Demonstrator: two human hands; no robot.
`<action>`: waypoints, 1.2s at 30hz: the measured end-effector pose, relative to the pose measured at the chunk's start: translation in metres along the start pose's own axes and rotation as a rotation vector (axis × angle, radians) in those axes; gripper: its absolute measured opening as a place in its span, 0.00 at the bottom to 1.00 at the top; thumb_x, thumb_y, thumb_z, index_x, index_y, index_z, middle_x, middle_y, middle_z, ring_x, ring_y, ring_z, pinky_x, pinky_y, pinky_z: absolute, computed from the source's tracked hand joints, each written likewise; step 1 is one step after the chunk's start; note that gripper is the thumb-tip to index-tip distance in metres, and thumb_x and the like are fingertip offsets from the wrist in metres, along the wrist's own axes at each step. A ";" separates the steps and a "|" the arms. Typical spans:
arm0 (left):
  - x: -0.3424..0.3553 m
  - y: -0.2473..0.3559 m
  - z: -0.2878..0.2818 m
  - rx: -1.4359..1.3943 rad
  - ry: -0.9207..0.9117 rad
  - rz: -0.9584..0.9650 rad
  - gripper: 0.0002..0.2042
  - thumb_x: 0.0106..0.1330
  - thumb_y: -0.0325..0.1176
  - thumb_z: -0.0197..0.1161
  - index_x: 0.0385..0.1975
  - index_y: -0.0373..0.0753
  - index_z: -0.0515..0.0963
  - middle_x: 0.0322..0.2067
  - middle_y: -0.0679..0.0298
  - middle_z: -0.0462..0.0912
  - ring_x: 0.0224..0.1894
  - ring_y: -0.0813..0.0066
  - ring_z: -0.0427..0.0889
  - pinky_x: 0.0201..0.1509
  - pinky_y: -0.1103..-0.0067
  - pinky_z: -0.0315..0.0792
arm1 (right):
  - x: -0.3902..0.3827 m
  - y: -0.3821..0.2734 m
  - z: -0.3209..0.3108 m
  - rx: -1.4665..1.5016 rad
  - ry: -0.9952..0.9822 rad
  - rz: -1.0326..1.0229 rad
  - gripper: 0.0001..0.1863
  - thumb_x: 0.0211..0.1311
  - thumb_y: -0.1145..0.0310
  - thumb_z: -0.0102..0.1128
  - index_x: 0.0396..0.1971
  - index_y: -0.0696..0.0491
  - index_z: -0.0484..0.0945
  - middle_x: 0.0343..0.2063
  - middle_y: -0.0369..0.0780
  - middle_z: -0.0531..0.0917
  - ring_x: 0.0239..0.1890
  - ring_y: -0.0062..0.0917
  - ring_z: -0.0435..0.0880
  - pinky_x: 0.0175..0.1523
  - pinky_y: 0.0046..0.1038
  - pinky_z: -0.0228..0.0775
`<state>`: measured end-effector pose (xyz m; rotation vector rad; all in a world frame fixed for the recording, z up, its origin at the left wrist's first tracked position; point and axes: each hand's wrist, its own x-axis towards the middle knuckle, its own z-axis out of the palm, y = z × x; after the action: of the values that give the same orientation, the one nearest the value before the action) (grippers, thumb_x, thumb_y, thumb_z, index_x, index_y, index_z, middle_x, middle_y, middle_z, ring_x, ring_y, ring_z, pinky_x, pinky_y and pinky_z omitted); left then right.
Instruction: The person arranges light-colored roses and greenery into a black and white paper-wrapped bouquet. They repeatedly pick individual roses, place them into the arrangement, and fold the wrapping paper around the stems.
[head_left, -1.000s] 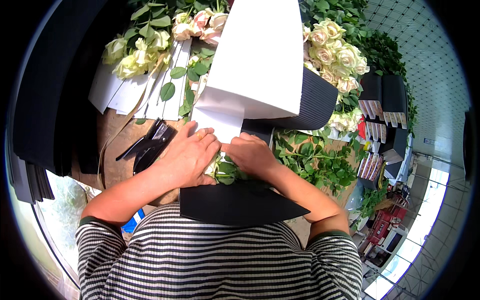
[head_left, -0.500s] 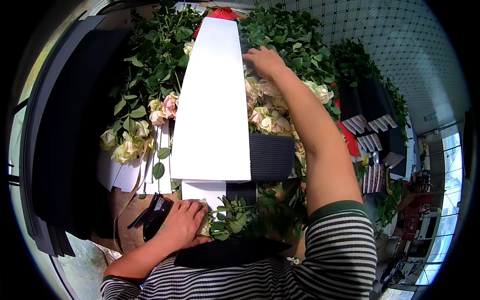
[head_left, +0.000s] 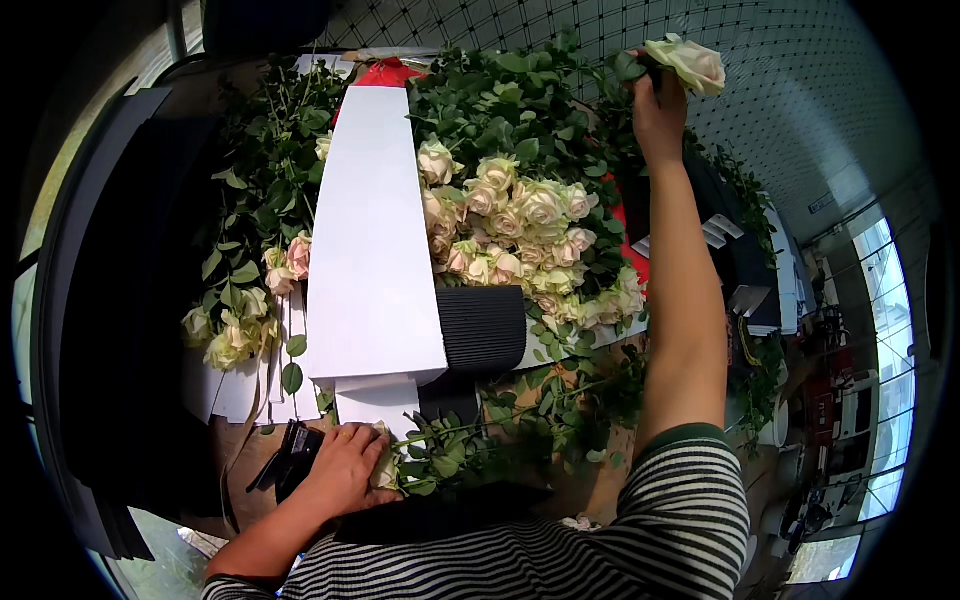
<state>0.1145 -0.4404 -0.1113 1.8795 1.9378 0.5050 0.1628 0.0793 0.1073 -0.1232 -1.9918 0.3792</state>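
My right hand (head_left: 660,112) is raised at the upper right, fingers closed round a rose just below its pale cream-pink bloom (head_left: 687,65). Low at the front, my left hand (head_left: 343,468) wraps a pale rose (head_left: 384,462), whose leafy stems (head_left: 455,450) stretch to the right. Against that hand's left side lies a black tool (head_left: 290,455), perhaps a stapler. A heap of cream and pink roses (head_left: 510,225) fills the middle of the table. To its left stands a tall white tapered board or box (head_left: 375,240) with a red piece (head_left: 388,72) at its far end.
A black ribbed block (head_left: 485,325) sits beside the white board. More roses (head_left: 240,330) lie at the left over white sheets (head_left: 238,395). Tall stacked black boards (head_left: 130,310) wall the left side. Leafy stems (head_left: 500,90) cover the back.
My right hand has risen from the rose heap to the upper right and now carries a rose. My left hand stays at the front, still round its rose. The view has shifted.
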 end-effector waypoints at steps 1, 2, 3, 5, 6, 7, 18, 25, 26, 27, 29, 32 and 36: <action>0.001 0.000 -0.002 0.003 -0.006 -0.002 0.39 0.44 0.57 0.72 0.50 0.32 0.74 0.47 0.54 0.73 0.52 0.54 0.70 0.57 0.64 0.64 | 0.001 -0.021 -0.011 -0.001 0.074 0.016 0.15 0.66 0.67 0.48 0.50 0.54 0.75 0.45 0.40 0.79 0.43 0.27 0.80 0.48 0.31 0.72; 0.001 0.002 -0.004 0.009 -0.008 0.002 0.38 0.44 0.57 0.72 0.50 0.32 0.75 0.46 0.54 0.73 0.52 0.55 0.70 0.57 0.65 0.64 | 0.000 -0.042 -0.020 -0.082 0.129 -0.027 0.14 0.66 0.69 0.46 0.47 0.55 0.76 0.44 0.41 0.79 0.44 0.28 0.80 0.49 0.31 0.71; 0.000 0.002 -0.004 0.031 0.009 0.022 0.38 0.44 0.57 0.72 0.50 0.32 0.75 0.46 0.55 0.73 0.52 0.55 0.70 0.57 0.65 0.64 | -0.004 -0.048 -0.028 -0.304 0.060 -0.100 0.14 0.66 0.72 0.46 0.48 0.55 0.75 0.43 0.39 0.80 0.44 0.27 0.79 0.51 0.30 0.70; 0.005 0.001 -0.006 0.041 -0.012 0.046 0.38 0.44 0.57 0.72 0.51 0.33 0.75 0.47 0.55 0.74 0.52 0.55 0.70 0.57 0.64 0.64 | -0.012 -0.048 -0.034 -0.697 0.071 -0.443 0.15 0.63 0.77 0.48 0.49 0.54 0.74 0.41 0.40 0.79 0.43 0.33 0.78 0.55 0.29 0.64; 0.007 0.001 -0.007 0.043 -0.026 0.054 0.38 0.44 0.57 0.72 0.51 0.33 0.75 0.47 0.55 0.74 0.52 0.55 0.70 0.57 0.64 0.64 | -0.015 -0.055 -0.046 -0.689 0.043 -0.408 0.16 0.60 0.77 0.51 0.50 0.53 0.73 0.43 0.41 0.79 0.44 0.35 0.78 0.56 0.31 0.64; 0.010 0.003 -0.008 0.027 -0.059 0.053 0.38 0.45 0.57 0.72 0.51 0.33 0.75 0.48 0.55 0.74 0.52 0.55 0.70 0.58 0.64 0.64 | -0.022 -0.067 -0.063 -0.692 0.017 -0.365 0.18 0.58 0.77 0.55 0.50 0.52 0.72 0.45 0.42 0.79 0.46 0.37 0.77 0.57 0.32 0.64; -0.014 -0.010 0.012 -0.067 0.100 -0.007 0.36 0.41 0.49 0.76 0.48 0.35 0.71 0.46 0.57 0.74 0.52 0.57 0.71 0.56 0.65 0.65 | -0.098 -0.277 -0.028 -0.190 -0.751 -0.375 0.19 0.55 0.75 0.62 0.48 0.51 0.75 0.29 0.38 0.78 0.27 0.31 0.79 0.32 0.24 0.69; -0.020 -0.009 0.018 -0.152 0.218 -0.031 0.36 0.40 0.49 0.76 0.50 0.37 0.74 0.44 0.56 0.72 0.46 0.56 0.71 0.47 0.68 0.70 | -0.243 -0.257 0.082 0.256 -1.504 0.483 0.13 0.67 0.69 0.50 0.51 0.52 0.72 0.33 0.48 0.81 0.35 0.47 0.81 0.38 0.39 0.71; -0.021 -0.007 0.017 -0.185 0.215 -0.067 0.36 0.40 0.48 0.76 0.51 0.38 0.75 0.43 0.56 0.71 0.46 0.56 0.70 0.47 0.67 0.69 | -0.262 -0.250 0.093 0.302 -1.475 0.503 0.13 0.68 0.69 0.49 0.50 0.53 0.72 0.33 0.50 0.81 0.37 0.48 0.80 0.42 0.40 0.71; -0.023 -0.007 0.018 -0.218 0.206 -0.104 0.35 0.40 0.47 0.77 0.51 0.40 0.75 0.43 0.56 0.71 0.46 0.55 0.69 0.47 0.67 0.67 | -0.273 -0.243 0.100 0.282 -1.424 0.469 0.14 0.67 0.69 0.49 0.51 0.53 0.72 0.34 0.51 0.81 0.39 0.48 0.80 0.44 0.40 0.71; -0.024 -0.008 0.019 -0.271 0.231 -0.143 0.34 0.41 0.46 0.77 0.52 0.43 0.76 0.36 0.59 0.72 0.42 0.57 0.72 0.45 0.67 0.67 | -0.291 -0.235 0.109 0.240 -1.312 0.411 0.15 0.66 0.70 0.49 0.51 0.54 0.71 0.36 0.52 0.81 0.42 0.49 0.80 0.48 0.40 0.71; -0.027 -0.006 0.027 -0.306 0.186 -0.217 0.35 0.41 0.46 0.77 0.54 0.45 0.76 0.29 0.64 0.75 0.35 0.61 0.77 0.41 0.69 0.70 | -0.315 -0.236 0.110 0.244 -1.153 0.452 0.16 0.65 0.70 0.50 0.51 0.56 0.72 0.39 0.53 0.81 0.45 0.48 0.79 0.51 0.39 0.70; -0.028 -0.007 0.029 -0.377 0.173 -0.246 0.35 0.43 0.45 0.76 0.57 0.47 0.75 0.23 0.61 0.79 0.27 0.60 0.81 0.31 0.70 0.73 | -0.323 -0.224 0.109 0.204 -1.231 0.471 0.17 0.64 0.71 0.53 0.53 0.54 0.72 0.43 0.46 0.82 0.41 0.37 0.83 0.48 0.31 0.72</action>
<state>0.1235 -0.4692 -0.1387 1.3826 1.9771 0.9058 0.2253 -0.2369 -0.1427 -0.2744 -3.1032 1.1617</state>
